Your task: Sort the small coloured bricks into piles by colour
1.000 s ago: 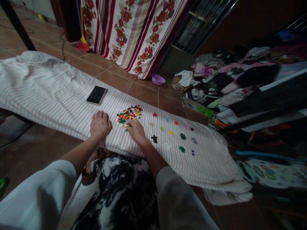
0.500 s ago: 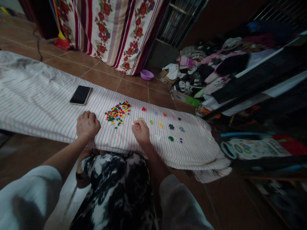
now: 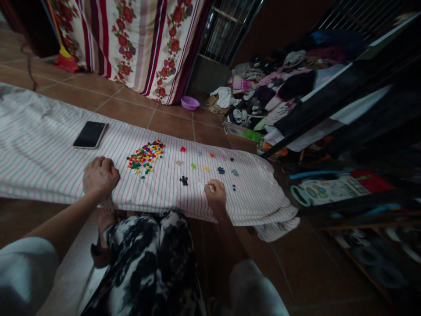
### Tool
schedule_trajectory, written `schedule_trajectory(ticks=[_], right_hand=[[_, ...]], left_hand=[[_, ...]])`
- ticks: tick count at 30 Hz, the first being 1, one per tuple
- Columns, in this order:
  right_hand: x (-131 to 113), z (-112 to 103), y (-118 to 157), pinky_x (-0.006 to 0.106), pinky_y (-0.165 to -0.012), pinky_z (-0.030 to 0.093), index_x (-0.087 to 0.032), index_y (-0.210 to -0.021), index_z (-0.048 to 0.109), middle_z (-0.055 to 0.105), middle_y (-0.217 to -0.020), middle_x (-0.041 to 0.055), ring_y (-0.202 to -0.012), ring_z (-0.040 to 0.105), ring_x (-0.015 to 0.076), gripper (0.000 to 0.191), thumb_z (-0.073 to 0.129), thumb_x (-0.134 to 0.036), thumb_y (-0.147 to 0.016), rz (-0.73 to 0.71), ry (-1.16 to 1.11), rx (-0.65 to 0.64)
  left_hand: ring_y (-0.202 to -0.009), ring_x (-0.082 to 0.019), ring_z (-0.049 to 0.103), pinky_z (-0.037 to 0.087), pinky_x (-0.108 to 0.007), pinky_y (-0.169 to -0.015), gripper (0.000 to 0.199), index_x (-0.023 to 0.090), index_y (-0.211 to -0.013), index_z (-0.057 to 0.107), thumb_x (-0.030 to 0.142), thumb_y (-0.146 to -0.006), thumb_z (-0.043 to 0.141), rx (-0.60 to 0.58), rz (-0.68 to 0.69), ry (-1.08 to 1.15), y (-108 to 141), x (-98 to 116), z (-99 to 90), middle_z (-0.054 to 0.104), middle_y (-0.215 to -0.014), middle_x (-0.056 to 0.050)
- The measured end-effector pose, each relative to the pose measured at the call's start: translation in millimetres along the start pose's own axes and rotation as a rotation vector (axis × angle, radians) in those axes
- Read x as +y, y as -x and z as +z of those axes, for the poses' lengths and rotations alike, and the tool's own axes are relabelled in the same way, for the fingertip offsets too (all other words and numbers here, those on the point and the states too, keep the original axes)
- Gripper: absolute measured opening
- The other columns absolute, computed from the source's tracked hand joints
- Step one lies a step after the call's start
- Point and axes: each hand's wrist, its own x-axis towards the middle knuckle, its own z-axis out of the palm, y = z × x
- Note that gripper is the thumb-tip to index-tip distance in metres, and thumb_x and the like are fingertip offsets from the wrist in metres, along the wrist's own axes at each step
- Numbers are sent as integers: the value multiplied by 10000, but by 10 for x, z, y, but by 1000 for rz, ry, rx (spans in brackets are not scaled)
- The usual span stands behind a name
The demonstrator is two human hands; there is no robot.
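My left hand (image 3: 100, 174) rests curled on the striped cloth (image 3: 131, 195), left of a mixed pile of small coloured pieces (image 3: 144, 156). Its fingers are closed, and anything inside is hidden. Thumb and index finger pinched, my right hand (image 3: 216, 193) is at the cloth beside a few white pieces (image 3: 201, 186); what it grips is too small to make out. Sorted by colour around it are black pieces (image 3: 184, 180), yellow pieces (image 3: 206, 168), dark grey pieces (image 3: 221, 170), light grey pieces (image 3: 234, 172) and purple pieces (image 3: 234, 188). The dark green group is hidden behind this hand.
A phone (image 3: 90, 134) lies on the cloth beyond my left hand. Farther groups include red pieces (image 3: 183, 149) and orange pieces (image 3: 212, 155). On the tiled floor are a purple basin (image 3: 190, 103) and a heap of clothes (image 3: 259, 87). A curtain (image 3: 141, 48) hangs behind.
My right hand has moved right, from beside the black group to the white pieces, uncovering the black ones. My left hand stays curled on the cloth. The view has shifted to the right.
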Motion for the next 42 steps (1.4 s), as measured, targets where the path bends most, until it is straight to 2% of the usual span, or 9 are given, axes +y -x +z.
schedule_trajectory(ticks=[8,13,17,28,34,38,42], right_hand=[[-56,58,100,416,-939,507,-213,-842,628,651,-968,101,-986,615,230,131,512,-272,-825,-82,46,38],[-78,43,120,419,-942,504,-196,-877,645,659,-967,109,-981,616,235,168,492,-255,-841,-108,48,36],[-70,33,125,414,-948,504,-187,-957,670,666,-1005,114,-1003,617,234,234,473,-263,-854,-91,11,26],[-90,-9,113,383,-876,536,-190,-995,687,688,-1013,106,-956,636,218,290,488,-311,-822,33,-111,3],[-108,-62,76,375,-792,536,-177,-987,704,693,-1015,116,-902,635,224,331,528,-393,-807,156,-156,5],[-265,15,61,369,-768,536,-169,-977,712,692,-996,124,-915,632,232,326,534,-395,-823,133,-173,4],[-685,252,71,349,-746,543,-184,-939,716,692,-960,110,-900,642,220,276,535,-372,-852,-22,-247,-40]], left_hand=[[-1091,-381,563,430,-545,-943,241,158,-922,638,252,-797,455,-16,-15,107,4,28,-57,634,-1054,-184],[-1065,-379,566,430,-539,-929,260,170,-917,615,264,-844,384,-17,11,38,18,38,-67,626,-1041,-194],[-1060,-366,568,427,-520,-931,255,171,-927,620,265,-824,406,-15,2,27,13,29,-58,629,-1034,-189],[-1070,-347,575,432,-470,-916,313,122,-971,637,256,-833,390,-22,-8,-21,4,21,-22,637,-1070,-195],[-1081,-333,571,425,-452,-925,319,119,-989,634,259,-849,383,-13,-22,-48,1,3,10,643,-1082,-192],[-1110,-331,563,414,-455,-941,306,127,-996,637,247,-850,396,-7,-19,-57,2,-8,40,642,-1108,-193],[-1165,-339,547,403,-467,-972,310,122,-1015,638,235,-868,390,23,-24,-33,13,-34,96,634,-1163,-203]])
